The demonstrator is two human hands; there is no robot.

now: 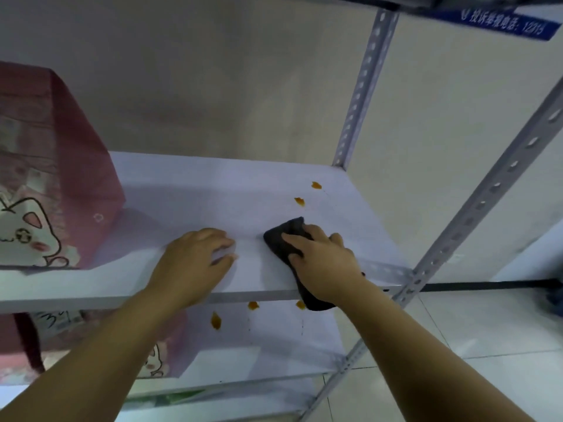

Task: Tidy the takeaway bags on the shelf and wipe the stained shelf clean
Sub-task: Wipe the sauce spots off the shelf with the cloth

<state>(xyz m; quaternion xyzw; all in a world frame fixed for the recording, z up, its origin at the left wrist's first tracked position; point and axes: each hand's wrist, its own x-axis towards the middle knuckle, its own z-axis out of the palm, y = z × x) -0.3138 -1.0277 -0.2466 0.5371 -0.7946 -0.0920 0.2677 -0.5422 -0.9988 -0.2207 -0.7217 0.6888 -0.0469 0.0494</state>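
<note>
A white shelf board (pixel 213 190) carries two orange stains (pixel 316 185) near its right back corner. My right hand (pixel 323 257) presses a dark grey cloth (pixel 285 236) flat on the board, just in front of the stains; the cloth's tail hangs over the front edge. My left hand (pixel 198 257) rests palm down on the board beside it, fingers slightly curled, holding nothing. A pink takeaway bag (pixel 54 178) with a cartoon cat stands upright at the shelf's left end.
The lower shelf (pixel 274 342) shows three more orange stains (pixel 216 320) and another pink bag (pixel 152 357) at its left. Perforated grey metal uprights (pixel 365 86) stand at the right. A white wall lies behind, tiled floor to the right.
</note>
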